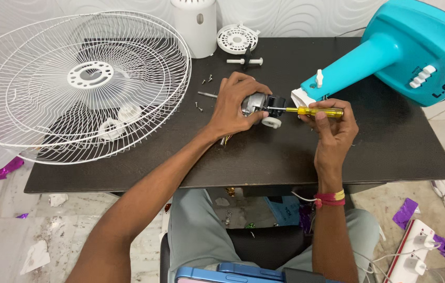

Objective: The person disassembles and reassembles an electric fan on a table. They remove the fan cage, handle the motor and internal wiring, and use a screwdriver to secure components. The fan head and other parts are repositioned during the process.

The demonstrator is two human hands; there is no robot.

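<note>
1. While my left hand (231,107) clamps the fan motor (256,102) against the dark table (264,157), my right hand (332,126) grips a yellow screwdriver (311,111), tip at the motor's right side.
2. I judge the motor dense, stiff and heavy for its size; hold its metal body, not the small white wheel (271,122).
3. It looks grey and black, mid-table, near the teal fan stand (390,50).
4. Loose screws (200,107) lie left; a white grille (76,84) sits far left.
</note>
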